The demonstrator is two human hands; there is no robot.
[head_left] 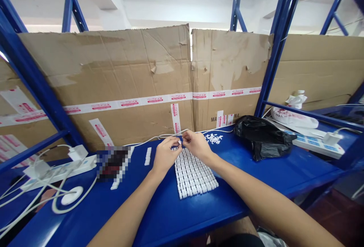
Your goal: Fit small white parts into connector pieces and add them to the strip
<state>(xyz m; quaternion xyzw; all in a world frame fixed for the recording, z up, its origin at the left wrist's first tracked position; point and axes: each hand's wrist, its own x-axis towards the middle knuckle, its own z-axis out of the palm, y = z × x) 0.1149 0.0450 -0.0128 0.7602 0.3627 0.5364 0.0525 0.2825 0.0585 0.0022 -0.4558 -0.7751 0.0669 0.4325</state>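
My left hand [165, 153] and my right hand [196, 144] meet at the far end of a mat of small white plastic pieces [193, 173] laid in rows on the blue table [176, 213]. Both hands have their fingers pinched together on a small white piece [179, 142] held between them, just above the mat's far edge. A loose heap of the same small white pieces [214, 138] lies just right of my right hand. A short white strip of pieces [148, 156] lies left of my left hand.
A crumpled black plastic bag [263, 137] sits at the right. White power strips [61, 169] with chargers and cables lie at the left, another power strip [315, 143] at the right. Cardboard sheets [127, 80] wall off the back between blue rack posts [274, 46].
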